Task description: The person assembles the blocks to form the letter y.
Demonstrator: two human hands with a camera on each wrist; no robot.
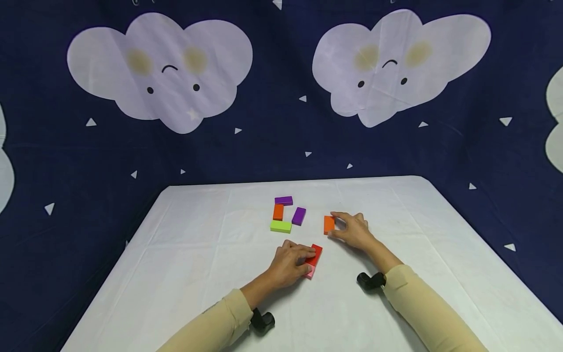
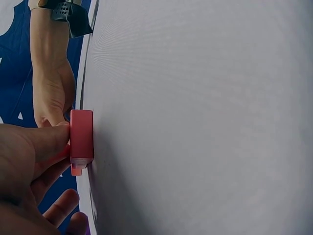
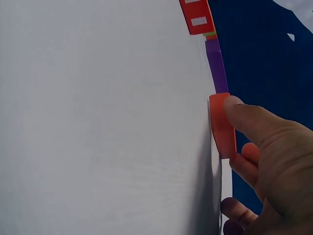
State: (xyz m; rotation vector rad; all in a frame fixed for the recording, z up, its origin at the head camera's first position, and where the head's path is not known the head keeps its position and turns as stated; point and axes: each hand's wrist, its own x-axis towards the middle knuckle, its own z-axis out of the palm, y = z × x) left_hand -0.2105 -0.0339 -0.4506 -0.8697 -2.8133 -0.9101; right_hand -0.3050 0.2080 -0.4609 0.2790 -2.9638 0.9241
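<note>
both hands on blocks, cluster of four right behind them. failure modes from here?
1. The left hand grips a red block with a pink block under it; the stack could slip apart if moved.
2. The right hand holds an orange block near the purple block; sliding it leftward may knock that cluster.

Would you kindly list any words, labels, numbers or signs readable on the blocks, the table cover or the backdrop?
None: no readable text shows in any view.
The red block under the left hand is plain.
The orange block held by the right hand is plain.
The backdrop bears only drawn cloud faces and triangles, no lettering.
</note>
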